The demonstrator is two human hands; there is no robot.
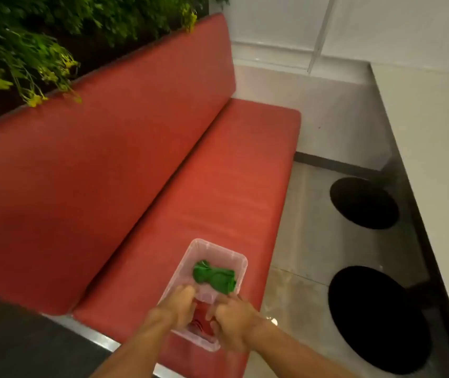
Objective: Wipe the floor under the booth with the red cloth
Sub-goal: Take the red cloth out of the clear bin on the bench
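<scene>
Red cloth (202, 323) in clear plastic bin (217, 249), between left hand (175, 306) and right hand (235, 323). Both hands' fingers curled against it. Cannot tell whether gripped.

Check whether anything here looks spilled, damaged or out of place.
Nothing clearly. The bin sits on the seat with the green cloth and red cloth inside. A shiny patch on the floor beside it could be wet or glare.

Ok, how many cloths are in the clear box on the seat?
2. A green cloth lies at the far end of the clear box; a red cloth lies at the near end, between the left hand and the right hand. The hands may hide more.
</scene>
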